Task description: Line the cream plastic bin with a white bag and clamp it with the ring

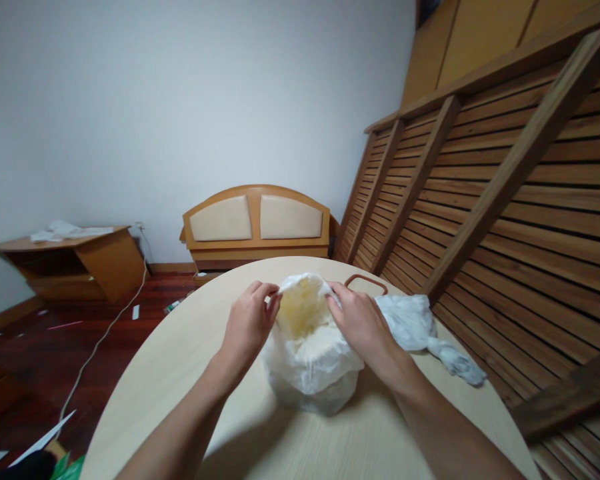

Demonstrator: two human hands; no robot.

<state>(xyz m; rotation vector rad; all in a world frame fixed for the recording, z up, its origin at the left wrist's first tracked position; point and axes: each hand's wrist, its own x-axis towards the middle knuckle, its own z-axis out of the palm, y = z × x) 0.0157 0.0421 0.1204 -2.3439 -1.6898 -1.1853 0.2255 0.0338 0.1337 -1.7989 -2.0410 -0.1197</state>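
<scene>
A white plastic bag (313, 383) stands upright on the round pale table (180, 373), its mouth spread and facing up. Through the opening a yellowish inside shows; what makes it yellow I cannot tell. My left hand (251, 313) pinches the left side of the bag's rim between thumb and fingers. On the opposite side, my right hand (357, 317) grips the rim the same way. To the right of my right hand lies another white plastic bag (407, 321), with a knotted or twisted end. Behind that hand rests a reddish-brown rounded frame or handle (366, 278), partly hidden.
Wooden slatted panels (480, 220) lean along the table's right side. A headboard (255, 213) stands beyond the far edge. On the left are a low wooden cabinet (103, 263) with white sheets on it and a pale cable (97, 347) across the dark red floor.
</scene>
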